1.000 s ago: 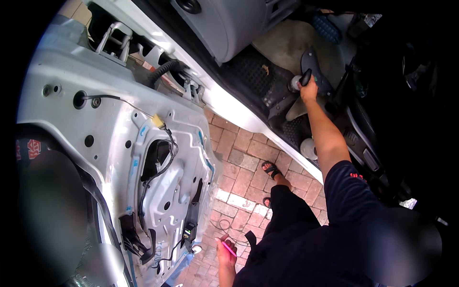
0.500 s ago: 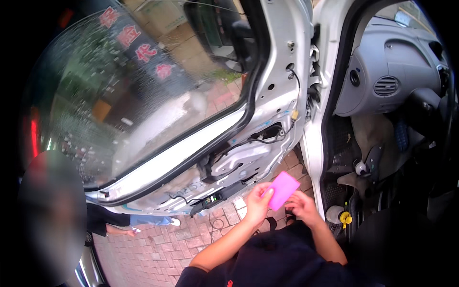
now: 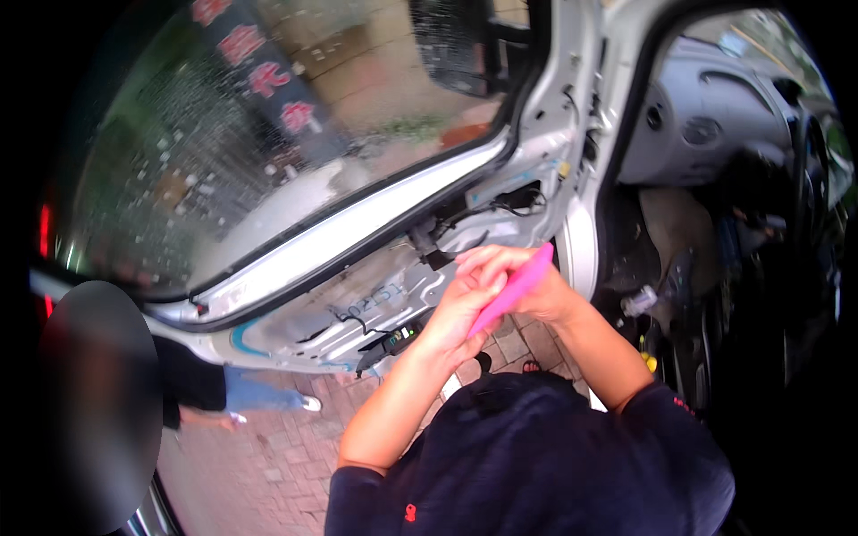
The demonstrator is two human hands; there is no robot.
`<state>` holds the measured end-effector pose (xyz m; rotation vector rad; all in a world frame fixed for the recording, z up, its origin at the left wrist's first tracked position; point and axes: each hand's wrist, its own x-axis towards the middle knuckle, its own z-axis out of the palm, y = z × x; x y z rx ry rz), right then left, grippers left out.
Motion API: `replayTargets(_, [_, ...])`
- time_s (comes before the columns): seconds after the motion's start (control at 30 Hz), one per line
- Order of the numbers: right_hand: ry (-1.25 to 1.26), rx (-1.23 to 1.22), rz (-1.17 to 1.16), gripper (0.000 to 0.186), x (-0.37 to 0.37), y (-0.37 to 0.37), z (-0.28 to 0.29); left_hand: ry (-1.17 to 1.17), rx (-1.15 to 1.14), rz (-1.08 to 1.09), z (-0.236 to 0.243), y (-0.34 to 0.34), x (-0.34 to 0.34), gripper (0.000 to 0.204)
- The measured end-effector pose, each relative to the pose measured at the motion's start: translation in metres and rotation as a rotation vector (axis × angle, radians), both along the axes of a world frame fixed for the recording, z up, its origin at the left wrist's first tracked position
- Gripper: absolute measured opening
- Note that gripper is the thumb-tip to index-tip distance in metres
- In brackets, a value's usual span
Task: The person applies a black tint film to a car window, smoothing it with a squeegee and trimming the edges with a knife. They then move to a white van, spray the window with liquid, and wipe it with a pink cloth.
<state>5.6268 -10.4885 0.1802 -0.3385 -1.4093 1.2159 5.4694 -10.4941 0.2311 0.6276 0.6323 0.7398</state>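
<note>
A flat pink rectangular card (image 3: pixel 508 293) is turned nearly edge-on between my two hands, in front of the open vehicle door. My left hand (image 3: pixel 454 313) is closed on its left side. My right hand (image 3: pixel 547 290) presses against the other side, its fingers bent over the top toward my left hand. Part of the card and some fingertips are hidden behind the hands. Just beyond them is the white door's bare inner panel (image 3: pixel 313 317), with holes and loose wiring. A small black unit with a green light (image 3: pixel 393 342) sits low on this panel.
The wet door window (image 3: pixel 232 170) fills the upper left, with a dark side mirror (image 3: pixel 451 45) beyond it. To the right are the grey dashboard (image 3: pixel 706 103) and dark footwell. A person in jeans (image 3: pixel 259 391) stands at left on the brick paving (image 3: pixel 268 464).
Both hands have risen toward the door, and the pink card has turned from flat-on to nearly edge-on. My right hand has closed in around it. The whole view has shifted.
</note>
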Motion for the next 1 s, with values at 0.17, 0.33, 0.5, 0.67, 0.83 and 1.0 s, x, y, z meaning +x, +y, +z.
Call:
replayTargets(0.17, [0.131,-0.609,-0.020,0.024,-0.010,-0.040,-0.063,0.280,0.001,-0.130,-0.047,-0.018,-0.027,0.042])
replayTargets(0.33, [0.250,-0.754,-0.068,0.028,-0.006,-0.099,-0.164,0.345,-0.255,-0.213,-0.174,-0.028,-0.090,0.034])
replayTargets(0.5, [0.231,-0.866,-0.065,0.022,-0.006,-0.119,-0.181,0.475,-0.402,-0.082,-0.215,-0.036,-0.132,0.031])
replayTargets(0.67, [0.205,-0.878,-0.084,0.022,0.001,-0.115,-0.186,0.495,-0.352,-0.037,-0.217,-0.039,-0.127,0.028])
replayTargets(0.83, [0.159,-0.811,-0.131,0.020,0.006,-0.077,-0.184,0.613,-0.211,0.120,-0.195,-0.053,-0.128,0.024])
replayTargets(1.0, [-0.082,-0.355,-0.611,0.038,0.051,-0.012,-0.072,0.741,0.404,0.581,-0.099,-0.026,-0.187,0.020])
